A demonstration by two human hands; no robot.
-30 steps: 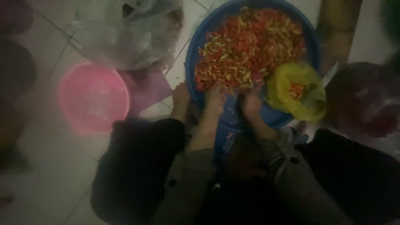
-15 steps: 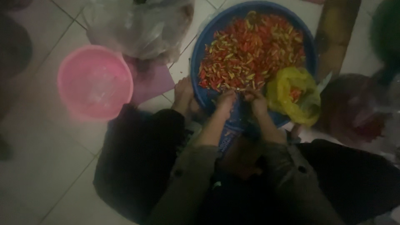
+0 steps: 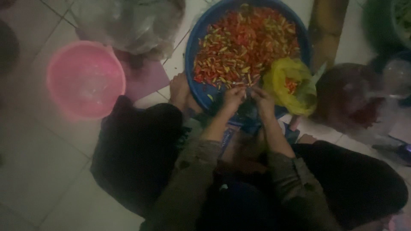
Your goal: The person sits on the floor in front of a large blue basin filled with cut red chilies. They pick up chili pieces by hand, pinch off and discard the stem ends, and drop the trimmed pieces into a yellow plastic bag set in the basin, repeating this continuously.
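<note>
The view is dim and grainy, with the strongest light falling from the top onto the blue basin (image 3: 192,51) of red and green chillies (image 3: 244,42) and the pale floor tiles (image 3: 51,179). The lower half sinks into deep shadow, where dark clothing loses all detail. Everything is soft; both hands and the frame corners blur.

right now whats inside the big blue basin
The round blue plastic basin holds a heap of red, green and yellow chilli peppers. Its near edge is covered by both hands, and the basin's bottom is hidden under the heap.
</note>
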